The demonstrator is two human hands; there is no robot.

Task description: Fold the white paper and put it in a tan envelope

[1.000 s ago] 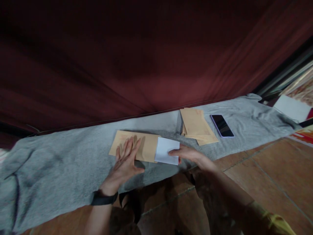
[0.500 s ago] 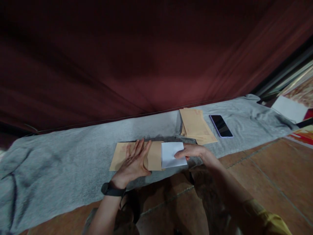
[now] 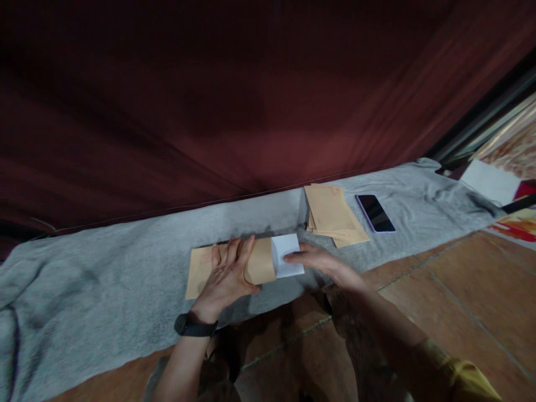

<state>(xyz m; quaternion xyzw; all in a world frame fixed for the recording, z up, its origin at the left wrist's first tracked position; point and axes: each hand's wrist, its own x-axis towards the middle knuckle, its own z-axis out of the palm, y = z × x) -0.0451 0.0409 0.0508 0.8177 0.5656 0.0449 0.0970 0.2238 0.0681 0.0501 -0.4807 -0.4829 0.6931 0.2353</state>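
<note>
My left hand point(image 3: 230, 277), with a dark watch on its wrist, lies with fingers spread on a brown paper envelope point(image 3: 262, 261). Another brown envelope point(image 3: 196, 273) shows to the left of that hand, under or beside the first; the overlap is hidden by my palm. A white sheet of paper point(image 3: 285, 244) sticks out of the right end of the envelope, partly inside it. My right hand point(image 3: 312, 258) pinches the outer edge of the sheet, thumb on top and the other fingers mostly hidden beneath.
A loose pile of brown envelopes point(image 3: 329, 212) lies at the back right on the grey cloth point(image 3: 104, 279). Beside it is a phone point(image 3: 376, 213). A dark red curtain point(image 3: 251, 111) hangs behind; a tiled floor point(image 3: 469, 279) is below.
My right hand has pushed the white sheet leftward, and less of it shows outside the envelope. The envelope has tilted slightly. My left hand stays pressed on it.
</note>
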